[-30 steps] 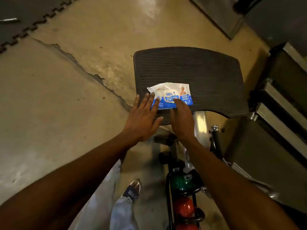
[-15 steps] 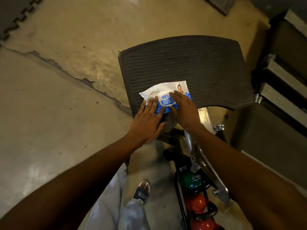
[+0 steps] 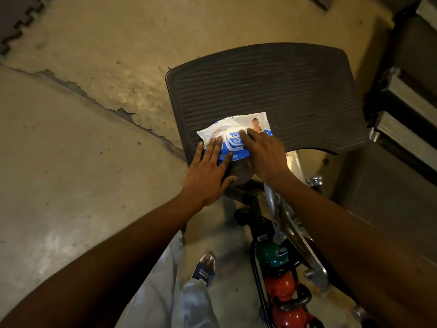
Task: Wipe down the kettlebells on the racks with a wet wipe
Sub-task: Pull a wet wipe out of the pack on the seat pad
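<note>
A white and blue pack of wet wipes lies on the near edge of a dark ribbed platform. My left hand rests flat on the pack's left end, fingers spread. My right hand lies over its right part, fingertips on the blue lid flap. Below, on a black rack, sit a green kettlebell and two red kettlebells, partly hidden by my right arm.
Cracked concrete floor spreads to the left, with a dark puzzle mat at the top left corner. Metal steps or machine parts stand at the right. A chrome bracket runs under the platform. My sandalled foot is below.
My right hand's fingertips have slid further up onto the pack's lid flap. My left hand stays pressed on the pack's left end. The view has shifted slightly.
</note>
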Available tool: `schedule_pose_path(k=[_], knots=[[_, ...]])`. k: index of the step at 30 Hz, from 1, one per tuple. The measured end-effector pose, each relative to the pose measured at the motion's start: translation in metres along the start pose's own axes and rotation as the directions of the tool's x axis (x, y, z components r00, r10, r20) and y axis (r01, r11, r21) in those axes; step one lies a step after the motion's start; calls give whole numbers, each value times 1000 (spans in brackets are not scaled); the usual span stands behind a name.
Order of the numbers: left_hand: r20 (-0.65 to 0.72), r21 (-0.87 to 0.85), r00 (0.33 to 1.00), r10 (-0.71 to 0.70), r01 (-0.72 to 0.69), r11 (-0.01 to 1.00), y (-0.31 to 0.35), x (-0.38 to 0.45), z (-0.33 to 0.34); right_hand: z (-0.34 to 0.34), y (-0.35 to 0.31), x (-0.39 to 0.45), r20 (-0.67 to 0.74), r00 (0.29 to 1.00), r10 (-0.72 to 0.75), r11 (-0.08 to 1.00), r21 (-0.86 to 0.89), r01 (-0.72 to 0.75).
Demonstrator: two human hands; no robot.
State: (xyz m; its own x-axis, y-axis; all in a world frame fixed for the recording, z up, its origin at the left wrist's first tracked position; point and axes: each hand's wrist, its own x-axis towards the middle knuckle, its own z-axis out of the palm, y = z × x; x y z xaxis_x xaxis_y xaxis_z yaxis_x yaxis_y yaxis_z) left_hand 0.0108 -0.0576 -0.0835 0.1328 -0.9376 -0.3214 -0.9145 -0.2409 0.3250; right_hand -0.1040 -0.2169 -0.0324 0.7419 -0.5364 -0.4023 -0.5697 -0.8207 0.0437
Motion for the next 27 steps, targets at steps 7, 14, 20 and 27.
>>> schedule_pose_path(k=[7, 14, 20, 27], knots=[[-29, -49, 999, 14, -16, 999, 3, -1, -8, -10, -3, 15, -386, 830, 402, 834, 528, -159], [-238, -26, 965, 112, -121, 992, -1, 27, -19, 3, -6, 36, -181, 874, 451, 621, 767, -161], [-228, 46, 974, 10, 0, 999, -12, 54, -22, 16, 2, 14, -259, 939, 227, 829, 557, -47], [-184, 164, 983, -20, 50, 985, -23, 52, -8, 25, 5, 9, -332, 935, 125, 941, 339, -6]])
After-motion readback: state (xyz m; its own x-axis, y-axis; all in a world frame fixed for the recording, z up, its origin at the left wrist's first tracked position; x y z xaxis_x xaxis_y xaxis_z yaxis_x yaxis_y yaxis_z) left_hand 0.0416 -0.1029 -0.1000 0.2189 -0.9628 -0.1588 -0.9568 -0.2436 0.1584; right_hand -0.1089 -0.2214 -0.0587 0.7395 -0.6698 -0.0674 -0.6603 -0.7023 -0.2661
